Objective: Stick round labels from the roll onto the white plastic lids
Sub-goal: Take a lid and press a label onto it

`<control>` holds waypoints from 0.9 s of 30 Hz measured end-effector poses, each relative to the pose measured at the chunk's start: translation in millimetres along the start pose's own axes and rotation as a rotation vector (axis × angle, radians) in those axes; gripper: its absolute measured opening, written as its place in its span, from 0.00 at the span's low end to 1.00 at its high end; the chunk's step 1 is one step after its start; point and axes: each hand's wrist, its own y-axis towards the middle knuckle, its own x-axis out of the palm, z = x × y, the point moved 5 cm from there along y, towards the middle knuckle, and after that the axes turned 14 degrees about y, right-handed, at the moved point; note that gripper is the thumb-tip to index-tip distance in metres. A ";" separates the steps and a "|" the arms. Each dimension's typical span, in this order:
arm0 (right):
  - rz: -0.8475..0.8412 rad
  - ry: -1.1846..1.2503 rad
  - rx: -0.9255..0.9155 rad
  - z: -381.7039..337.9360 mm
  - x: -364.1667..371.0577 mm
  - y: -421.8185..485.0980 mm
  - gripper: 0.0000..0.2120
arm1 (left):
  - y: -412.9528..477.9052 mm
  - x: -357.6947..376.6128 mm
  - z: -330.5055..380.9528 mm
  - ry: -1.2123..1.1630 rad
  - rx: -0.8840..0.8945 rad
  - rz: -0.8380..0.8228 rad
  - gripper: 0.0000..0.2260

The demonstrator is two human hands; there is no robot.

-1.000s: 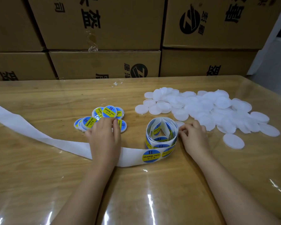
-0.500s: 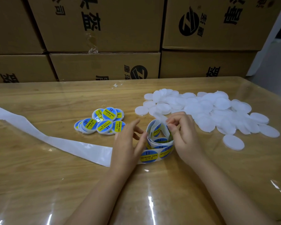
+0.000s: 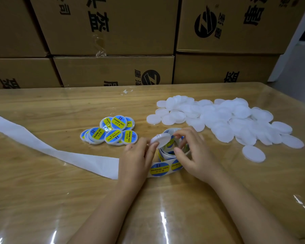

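My left hand (image 3: 137, 155) pinches a bare white lid (image 3: 160, 140) by its lower left edge and holds it tilted above the label roll (image 3: 173, 155). My right hand (image 3: 192, 152) hovers over the roll with fingers loosely curved. Its index fingertip touches the lid's right rim, while its thumb sits lower, apart from the lid. A blue and yellow round label (image 3: 159, 169) faces up on the strip at the roll's front. Several labelled lids (image 3: 111, 132) lie in a cluster to the left. The pile of bare white lids (image 3: 227, 118) lies on the right.
Empty white backing strip (image 3: 60, 154) trails from under my left wrist to the table's left edge. The wooden table (image 3: 60, 199) has a glossy clear cover. Stacked cardboard boxes (image 3: 113, 71) stand along its far edge. One bare lid (image 3: 253, 153) lies apart at the right.
My right hand brought a bare lid from the pile over the roll. My left hand left the labelled cluster, moved right and took the lid's edge.
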 end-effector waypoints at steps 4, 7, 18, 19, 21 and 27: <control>-0.128 -0.259 -0.053 7.2 -3.4 -1.8 0.21 | 3.7 -7.8 -5.9 0.090 -0.031 0.091 0.13; -0.131 -0.380 -0.109 6.4 -4.8 -1.4 0.21 | 4.7 -10.6 -9.7 0.156 -0.061 0.103 0.12; 0.083 -0.651 -0.051 9.5 -9.3 1.6 0.23 | 6.1 -7.2 -14.8 0.161 -0.091 0.060 0.10; 0.101 -0.660 -0.056 8.0 -9.3 1.7 0.24 | 6.1 -6.7 -15.1 0.158 -0.092 0.059 0.10; 0.124 -0.630 -0.096 2.1 -7.6 1.3 0.23 | 6.2 -6.0 -15.6 0.153 -0.099 0.060 0.10; 0.038 -0.506 -0.315 -23.7 21.5 -2.7 0.10 | 8.5 -14.9 -9.5 0.167 -0.064 0.130 0.10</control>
